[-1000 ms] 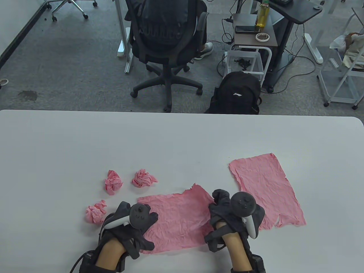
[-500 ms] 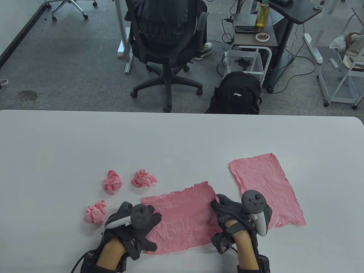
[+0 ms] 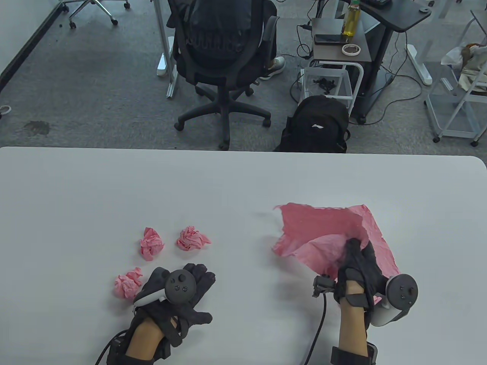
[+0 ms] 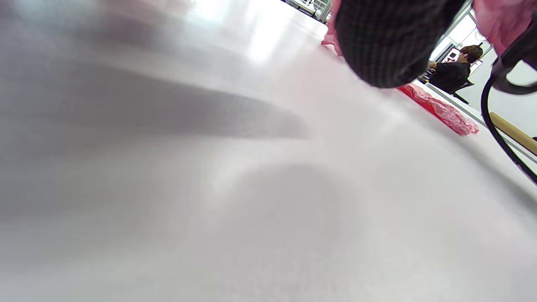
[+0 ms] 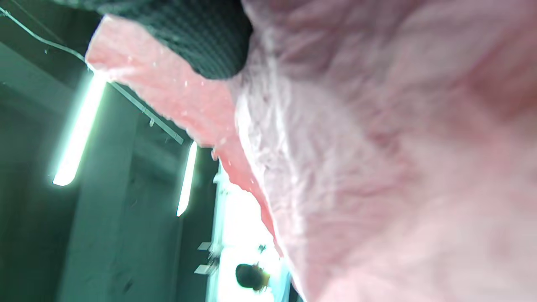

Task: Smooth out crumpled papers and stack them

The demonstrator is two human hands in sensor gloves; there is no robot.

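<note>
White table (image 3: 243, 178), seen from above. The right hand (image 3: 359, 268) grips a flattened pink sheet (image 3: 315, 228) by one edge, fingers curled round the paper. The sheet hangs raised and bowed above the table, its far corner pointing left. It sits over a second flattened pink sheet (image 3: 382, 247), which lies on the table at the right; only the right-hand strip of that lower sheet shows. Whether the two touch cannot be told.

In the right wrist view the held sheet (image 5: 377, 167) fills most of the frame, wrinkled, with a dark gloved fingertip (image 5: 201, 37) pressed on it at the top.

The left hand (image 3: 179, 292) lies flat on the table, fingers straight and spread, holding nothing. The left wrist view shows mostly bare table (image 4: 209, 188), blurred.

Three crumpled pink balls remain on the left side of the table. One ball (image 3: 128, 283) sits just beside the left hand, on its left. Two more, the left ball (image 3: 151, 243) and the right ball (image 3: 192, 238), lie further back, near each other but apart.

Beyond the table: an office chair (image 3: 222, 57) and a black backpack (image 3: 317, 125) on the floor.
</note>
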